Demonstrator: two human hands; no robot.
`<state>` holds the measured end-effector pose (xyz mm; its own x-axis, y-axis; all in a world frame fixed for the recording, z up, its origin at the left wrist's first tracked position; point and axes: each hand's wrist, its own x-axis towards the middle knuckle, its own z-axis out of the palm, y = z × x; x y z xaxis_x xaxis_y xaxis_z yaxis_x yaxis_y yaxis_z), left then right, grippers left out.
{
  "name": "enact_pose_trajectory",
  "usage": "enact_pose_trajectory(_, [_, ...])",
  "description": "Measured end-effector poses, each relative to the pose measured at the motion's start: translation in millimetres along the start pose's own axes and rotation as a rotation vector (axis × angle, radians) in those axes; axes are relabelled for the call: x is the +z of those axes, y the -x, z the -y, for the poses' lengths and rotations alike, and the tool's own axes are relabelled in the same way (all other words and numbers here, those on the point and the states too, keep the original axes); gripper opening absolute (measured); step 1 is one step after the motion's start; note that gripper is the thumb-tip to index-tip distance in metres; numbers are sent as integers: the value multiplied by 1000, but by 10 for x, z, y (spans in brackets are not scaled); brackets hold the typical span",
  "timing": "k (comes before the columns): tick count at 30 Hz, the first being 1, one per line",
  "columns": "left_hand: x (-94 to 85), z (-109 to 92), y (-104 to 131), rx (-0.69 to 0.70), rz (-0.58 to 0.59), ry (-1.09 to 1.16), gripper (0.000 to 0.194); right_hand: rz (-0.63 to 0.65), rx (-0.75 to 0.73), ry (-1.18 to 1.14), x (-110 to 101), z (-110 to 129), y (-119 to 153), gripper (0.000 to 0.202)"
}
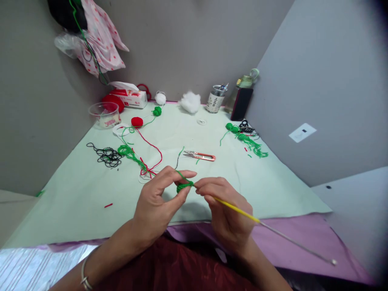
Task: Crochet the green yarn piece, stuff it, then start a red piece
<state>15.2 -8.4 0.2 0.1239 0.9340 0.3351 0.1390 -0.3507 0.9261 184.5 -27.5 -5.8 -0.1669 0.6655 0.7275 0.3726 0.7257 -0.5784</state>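
Note:
Between the thumb and fingers of my left hand (160,198) is a small piece of green crochet (183,186). A strand of green yarn runs from it over my left index finger. My right hand (226,204) is closed around a crochet hook (238,209) with a yellow grip, its thin metal shaft sticking out to the lower right with a pale tip. The hook's working end meets the edge of the green piece, mostly hidden by my fingertips. Just beyond my hands lie orange-handled thread snips (200,156).
Left are tangled black yarn (107,157), loose green yarn (129,152), a red yarn ball (137,121) and a clear tub (104,116). White stuffing (190,102), a pen holder (216,99) and a leaning phone (241,104) stand along the back. Green pieces (242,137) lie right.

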Motion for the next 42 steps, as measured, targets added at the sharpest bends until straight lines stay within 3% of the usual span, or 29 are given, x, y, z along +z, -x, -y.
enact_pose_trajectory(3, [45, 6, -10, -9, -50, 11, 21, -36, -62, 113, 75, -62, 71, 33])
enact_pose_trajectory(6, [61, 19, -53, -206, -28, 220, 31, -144, -105, 111, 160, -148, 125, 38])
enact_pose_trajectory(9, [43, 44, -88, -359, 33, 443, 46, -182, -56, -11, 188, -197, 122, 33])
enact_pose_trajectory(12, [36, 57, -91, -399, 85, 525, 51, -175, -72, 9, 179, -204, 117, 34])
enact_pose_trajectory(17, [66, 13, -70, -433, 88, 608, 55, -136, -119, 288, 196, -177, 150, 41])
enact_pose_trajectory(21, [-13, -23, -117, -584, 158, 778, 51, -219, -43, 92, 171, -91, 66, 30])
enact_pose_trajectory(25, [-109, -31, -162, -521, 116, 750, 42, -335, 242, -343, 126, -21, -55, 21])
enact_pose_trajectory(29, [-88, -22, -123, -486, 193, 727, 43, -229, 354, -595, 137, -62, -94, 18])
enact_pose_trajectory(38, [-55, -8, -73, -466, 196, 723, 45, -224, 407, -592, 122, -121, -50, 18])
enact_pose_trajectory(42, [-41, -11, -73, -472, 204, 733, 60, -179, 375, -551, 114, -113, -45, 17])
